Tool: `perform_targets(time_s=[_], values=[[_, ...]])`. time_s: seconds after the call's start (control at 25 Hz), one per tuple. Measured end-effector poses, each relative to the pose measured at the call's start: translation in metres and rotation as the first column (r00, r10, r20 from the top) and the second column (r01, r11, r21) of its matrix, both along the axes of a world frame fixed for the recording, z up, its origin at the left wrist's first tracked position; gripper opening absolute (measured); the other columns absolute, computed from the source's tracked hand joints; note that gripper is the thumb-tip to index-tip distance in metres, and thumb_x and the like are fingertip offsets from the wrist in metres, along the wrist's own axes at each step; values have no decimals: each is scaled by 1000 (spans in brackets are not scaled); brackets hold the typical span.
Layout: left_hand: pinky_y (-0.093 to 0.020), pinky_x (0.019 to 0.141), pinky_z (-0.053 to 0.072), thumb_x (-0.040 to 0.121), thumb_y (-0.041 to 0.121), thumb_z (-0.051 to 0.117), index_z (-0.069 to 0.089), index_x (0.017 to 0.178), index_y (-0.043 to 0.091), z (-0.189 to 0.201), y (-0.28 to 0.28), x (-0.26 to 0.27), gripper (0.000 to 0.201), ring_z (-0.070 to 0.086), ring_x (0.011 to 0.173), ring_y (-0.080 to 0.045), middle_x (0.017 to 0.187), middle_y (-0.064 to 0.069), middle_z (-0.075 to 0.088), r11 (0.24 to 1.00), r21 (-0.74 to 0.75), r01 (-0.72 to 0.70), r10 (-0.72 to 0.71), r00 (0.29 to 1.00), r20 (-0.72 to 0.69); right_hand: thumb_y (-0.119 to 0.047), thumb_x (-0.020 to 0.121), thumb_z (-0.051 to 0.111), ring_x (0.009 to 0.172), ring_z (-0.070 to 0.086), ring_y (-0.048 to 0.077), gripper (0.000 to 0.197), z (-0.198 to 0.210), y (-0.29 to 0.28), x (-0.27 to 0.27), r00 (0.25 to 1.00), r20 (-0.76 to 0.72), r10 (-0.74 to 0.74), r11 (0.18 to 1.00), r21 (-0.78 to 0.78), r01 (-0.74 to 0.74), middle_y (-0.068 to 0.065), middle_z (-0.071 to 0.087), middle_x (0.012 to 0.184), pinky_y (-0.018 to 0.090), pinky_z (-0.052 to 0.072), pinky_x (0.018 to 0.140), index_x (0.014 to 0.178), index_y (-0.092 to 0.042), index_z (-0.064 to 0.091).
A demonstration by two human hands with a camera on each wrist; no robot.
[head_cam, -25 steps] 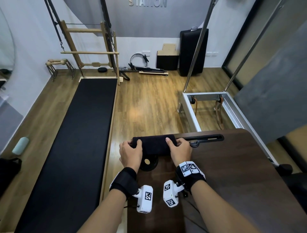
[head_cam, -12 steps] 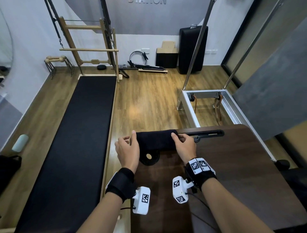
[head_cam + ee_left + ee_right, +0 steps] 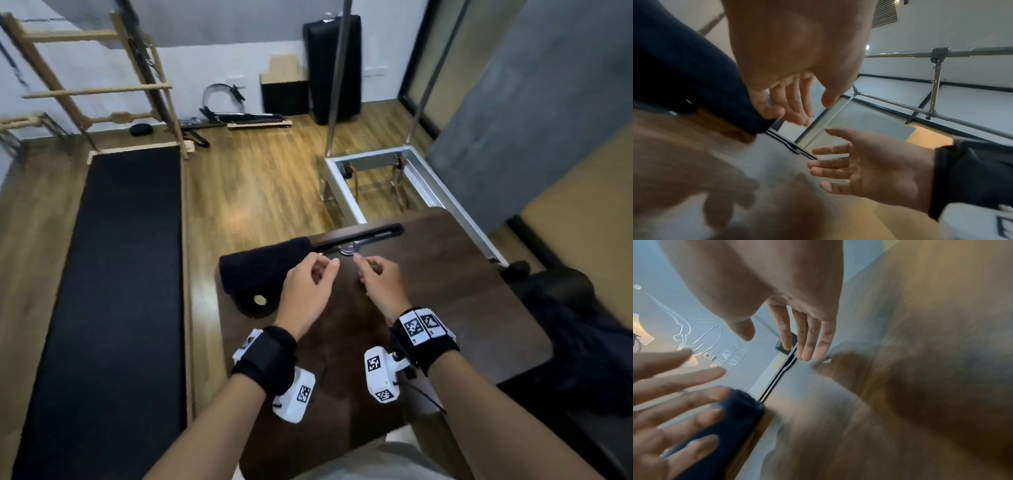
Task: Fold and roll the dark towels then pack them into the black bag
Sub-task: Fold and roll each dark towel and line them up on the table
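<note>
Towels first: only one shows, a rolled dark towel point(image 3: 260, 270) lying at the far left corner of our brown table point(image 3: 479, 291), beside the slot point(image 3: 359, 236) along the far edge, likely parked there so the roll keeps its shape. We cannot see the black bag for certain, so packing seems yet to come. Our left hand point(image 3: 306, 291) hovers just right of the roll, fingers loose and apart, holding nothing. Our right hand point(image 3: 382, 286) hangs nearby over bare wood, fingers relaxed and empty, probably free for the next towel.
</note>
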State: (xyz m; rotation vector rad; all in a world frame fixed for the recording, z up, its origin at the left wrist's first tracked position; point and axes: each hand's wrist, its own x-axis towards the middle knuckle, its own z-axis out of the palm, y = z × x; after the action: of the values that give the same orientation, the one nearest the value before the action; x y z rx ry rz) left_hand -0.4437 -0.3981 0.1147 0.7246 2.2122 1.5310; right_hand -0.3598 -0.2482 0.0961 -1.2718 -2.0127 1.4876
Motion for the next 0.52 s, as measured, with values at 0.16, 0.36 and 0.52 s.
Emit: perform_targets(time_s=[0.16, 0.36, 0.52], values=[[-48, 87, 57, 100, 52, 63, 71, 92, 25, -5, 69, 34, 30, 70, 85, -18, 85, 2, 72, 963, -114, 242, -234, 969, 79, -48, 95, 69, 87, 74, 21, 28, 1, 41, 74, 998, 70, 5, 999, -36, -3, 1, 77, 85, 36, 61, 71, 91, -22, 77], [-47, 87, 60, 101, 44, 67, 74, 90, 18, -10, 163, 104, 29, 71, 74, -18, 75, 2, 75, 898, -111, 426, -408, 900, 155, -35, 101, 64, 81, 75, 17, 20, 11, 90, 172, 997, 79, -25, 990, -134, 36, 8, 78, 91, 30, 57, 64, 102, -20, 76], [-39, 82, 60, 101, 43, 67, 74, 90, 20, -17, 248, 186, 27, 68, 65, -8, 73, 5, 75, 829, -109, 548, -527, 832, 172, -24, 105, 58, 76, 72, 21, 21, 15, 148, 262, 992, 45, -115, 977, -178, 121, 17, 77, 93, 31, 54, 65, 107, -13, 75]])
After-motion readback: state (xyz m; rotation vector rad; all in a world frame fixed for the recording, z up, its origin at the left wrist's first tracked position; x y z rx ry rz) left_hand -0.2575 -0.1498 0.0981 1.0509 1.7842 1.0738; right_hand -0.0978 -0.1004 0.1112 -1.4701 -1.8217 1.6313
